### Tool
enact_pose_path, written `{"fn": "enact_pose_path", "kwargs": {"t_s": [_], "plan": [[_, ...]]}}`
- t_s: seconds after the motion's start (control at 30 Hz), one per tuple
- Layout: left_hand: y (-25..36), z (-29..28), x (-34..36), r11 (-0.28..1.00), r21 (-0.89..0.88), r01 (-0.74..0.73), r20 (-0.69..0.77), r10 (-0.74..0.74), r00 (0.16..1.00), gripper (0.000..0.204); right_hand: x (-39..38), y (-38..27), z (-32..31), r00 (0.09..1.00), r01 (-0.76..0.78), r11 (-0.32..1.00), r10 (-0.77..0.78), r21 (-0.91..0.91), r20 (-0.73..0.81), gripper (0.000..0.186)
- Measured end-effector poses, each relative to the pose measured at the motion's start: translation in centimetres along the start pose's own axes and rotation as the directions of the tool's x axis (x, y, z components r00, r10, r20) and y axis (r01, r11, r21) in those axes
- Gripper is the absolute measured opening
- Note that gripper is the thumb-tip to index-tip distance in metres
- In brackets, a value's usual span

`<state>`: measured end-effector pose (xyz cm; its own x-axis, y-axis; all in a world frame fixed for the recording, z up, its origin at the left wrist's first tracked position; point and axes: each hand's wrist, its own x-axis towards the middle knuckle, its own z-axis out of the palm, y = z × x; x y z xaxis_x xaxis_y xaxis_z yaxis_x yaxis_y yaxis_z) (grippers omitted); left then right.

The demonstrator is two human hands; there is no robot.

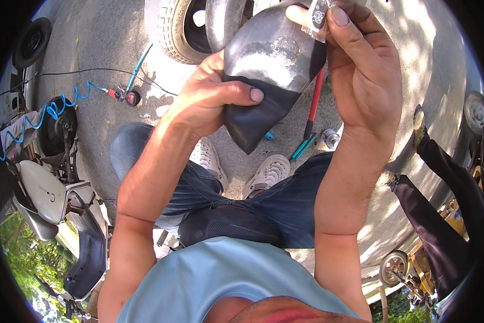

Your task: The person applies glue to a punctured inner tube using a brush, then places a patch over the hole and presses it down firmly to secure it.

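My left hand [212,99] grips a black rubber inner tube [271,59], its thumb pressed on the near side and its fingers hidden behind. The tube hangs folded to a point at its lower end, and a dull, scuffed patch of surface shows near its top. My right hand [363,67] pinches a small dark rubber patch [318,16] with pale printing and clear film at its edge. The patch is at the tube's upper right; whether it touches the rubber I cannot tell.
A tyre [174,32] lies beyond the tube. On the left are an inflator gun [124,97] with a coiled blue hose [53,110] and a parked scooter [51,188]. A red-handled tool [316,99] and a small jar [331,138] are near my feet. Another person's legs [430,226] are at right.
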<state>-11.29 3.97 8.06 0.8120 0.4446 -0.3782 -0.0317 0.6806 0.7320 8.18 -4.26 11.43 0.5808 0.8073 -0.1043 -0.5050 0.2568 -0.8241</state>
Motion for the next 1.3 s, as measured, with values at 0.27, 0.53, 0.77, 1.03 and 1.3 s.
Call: {"fn": "enact_pose_path", "kwargs": {"t_s": [0.27, 0.53, 0.77, 1.03, 1.3], "plan": [[-0.1, 0.0, 0.3, 0.999, -0.016, 0.039, 0.023, -0.038, 0.999, 0.053, -0.2, 0.1, -0.3, 0.998, -0.034, 0.993, 0.026, 0.115, 0.063, 0.016], [-0.1, -0.3, 0.1, 1.0, -0.014, 0.028, -0.003, -0.028, 1.0, 0.05, -0.1, 0.2, 0.5, 0.998, -0.011, 0.997, 0.006, 0.073, 0.063, 0.015], [-0.1, -0.2, 0.0, 0.999, -0.016, 0.031, 0.003, -0.031, 1.0, 0.047, -0.3, 0.5, 0.5, 0.996, 0.046, 0.995, -0.052, 0.084, 0.074, 0.015], [-0.1, -0.2, 0.0, 1.0, -0.006, 0.021, 0.027, -0.021, 0.999, 0.044, 0.2, 0.6, -0.4, 1.0, -0.014, 1.0, 0.014, -0.007, -0.005, 0.015], [-0.1, -0.5, 0.3, 0.999, -0.002, 0.051, 0.055, -0.051, 0.997, 0.044, 0.1, 0.4, -0.7, 0.999, -0.042, 0.999, 0.042, -0.017, -0.006, 0.018]]}}
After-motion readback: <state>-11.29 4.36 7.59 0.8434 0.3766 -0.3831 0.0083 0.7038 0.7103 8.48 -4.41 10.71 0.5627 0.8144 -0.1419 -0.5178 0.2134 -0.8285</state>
